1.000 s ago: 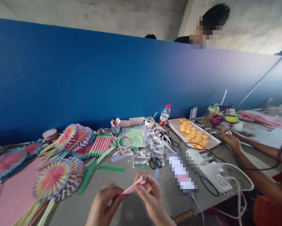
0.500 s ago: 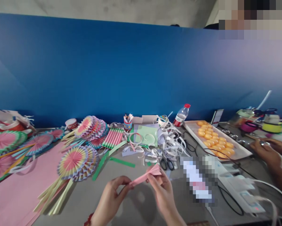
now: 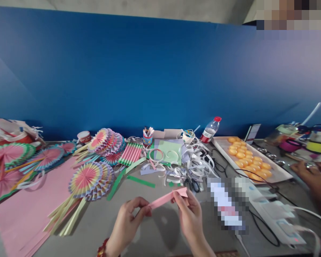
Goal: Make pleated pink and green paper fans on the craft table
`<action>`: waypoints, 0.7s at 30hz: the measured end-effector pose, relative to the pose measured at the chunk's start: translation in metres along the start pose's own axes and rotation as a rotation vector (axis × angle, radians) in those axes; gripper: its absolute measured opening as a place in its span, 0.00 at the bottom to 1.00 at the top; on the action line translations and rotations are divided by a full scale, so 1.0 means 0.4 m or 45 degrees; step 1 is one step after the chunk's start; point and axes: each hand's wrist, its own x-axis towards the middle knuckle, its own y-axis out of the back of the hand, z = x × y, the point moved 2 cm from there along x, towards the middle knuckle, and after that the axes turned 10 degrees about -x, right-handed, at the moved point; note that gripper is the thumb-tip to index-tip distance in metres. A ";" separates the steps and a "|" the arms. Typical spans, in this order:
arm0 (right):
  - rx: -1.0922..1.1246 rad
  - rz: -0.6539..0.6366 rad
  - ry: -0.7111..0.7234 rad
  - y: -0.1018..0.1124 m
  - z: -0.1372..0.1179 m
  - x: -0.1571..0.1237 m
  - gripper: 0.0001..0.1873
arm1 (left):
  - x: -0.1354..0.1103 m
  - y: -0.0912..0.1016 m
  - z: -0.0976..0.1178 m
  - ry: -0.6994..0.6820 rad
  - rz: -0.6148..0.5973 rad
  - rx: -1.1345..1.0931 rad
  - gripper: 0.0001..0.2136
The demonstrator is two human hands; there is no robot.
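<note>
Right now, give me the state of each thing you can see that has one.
Left hand: pinching the strip's end
Right hand: pinching its other end
Pink strip: folded, held
Bottle: capped
Pen cup: upright, filled
Round fans: spread open
Tray: holding orange balls
Power strip: light on
Scissors: lying down, blade opening unclear

The light is diffuse and moderate. Left of the bottle (image 3: 211,130), the partition (image 3: 123,71) is deep blue; to its right, a pale sheen washes it out. In front of the bottle and leftward, soft shadow darkens the table (image 3: 101,223) between the left hand (image 3: 128,219) and right hand (image 3: 189,214). Coarse blocks obscure the phone (image 3: 226,205); details far right look soft.
</note>
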 end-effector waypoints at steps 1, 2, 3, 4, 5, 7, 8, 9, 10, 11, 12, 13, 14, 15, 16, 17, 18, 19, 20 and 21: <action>-0.003 -0.007 0.000 0.001 0.002 0.001 0.13 | 0.001 -0.002 -0.004 0.013 -0.001 -0.017 0.14; -0.002 -0.015 -0.011 0.001 0.004 0.003 0.13 | 0.003 -0.003 -0.011 0.031 -0.007 -0.043 0.14; 0.004 -0.024 -0.032 0.000 0.008 0.004 0.13 | 0.005 -0.005 -0.018 0.053 -0.020 -0.076 0.14; 0.017 -0.033 -0.055 -0.001 0.011 0.006 0.14 | 0.007 -0.007 -0.026 0.077 -0.035 -0.113 0.14; 0.035 -0.043 -0.075 -0.003 0.014 0.007 0.15 | 0.009 -0.008 -0.035 0.099 -0.048 -0.151 0.14; 0.086 -0.043 -0.103 -0.006 0.018 0.011 0.16 | 0.012 -0.007 -0.047 0.131 -0.050 -0.216 0.15; 0.118 -0.033 -0.112 -0.007 0.018 0.013 0.17 | 0.013 -0.005 -0.051 0.140 -0.041 -0.230 0.15; 0.150 -0.018 -0.119 -0.008 0.016 0.015 0.17 | 0.013 -0.004 -0.053 0.143 -0.033 -0.232 0.15; 0.174 -0.006 -0.127 -0.007 0.012 0.017 0.16 | 0.012 -0.001 -0.053 0.140 -0.026 -0.223 0.15; 0.188 0.004 -0.132 -0.007 0.008 0.019 0.15 | 0.010 0.000 -0.051 0.131 -0.024 -0.206 0.15; 0.194 0.010 -0.134 -0.005 0.002 0.021 0.15 | 0.008 0.002 -0.049 0.119 -0.025 -0.186 0.15; 0.190 0.013 -0.130 -0.003 -0.003 0.023 0.14 | 0.006 0.003 -0.047 0.106 -0.025 -0.165 0.15; 0.175 0.013 -0.120 0.000 -0.009 0.025 0.14 | 0.004 0.004 -0.046 0.093 -0.023 -0.144 0.14; 0.152 0.013 -0.103 0.003 -0.014 0.026 0.13 | 0.001 0.004 -0.044 0.085 -0.017 -0.119 0.14; 0.129 0.015 -0.080 0.005 -0.018 0.026 0.13 | -0.001 0.004 -0.044 0.082 -0.009 -0.093 0.14; 0.111 0.019 -0.055 0.008 -0.021 0.026 0.12 | -0.003 0.004 -0.044 0.082 -0.001 -0.069 0.14; 0.099 0.024 -0.032 0.009 -0.023 0.026 0.12 | -0.005 0.003 -0.045 0.084 0.005 -0.055 0.14; 0.095 0.029 -0.018 0.010 -0.025 0.025 0.12 | -0.006 0.002 -0.046 0.089 0.006 -0.056 0.15; 0.099 0.029 -0.013 0.010 -0.025 0.025 0.12 | -0.007 0.002 -0.048 0.099 0.002 -0.073 0.15; 0.104 0.021 -0.018 0.010 -0.024 0.025 0.13 | -0.008 0.001 -0.050 0.111 -0.004 -0.101 0.15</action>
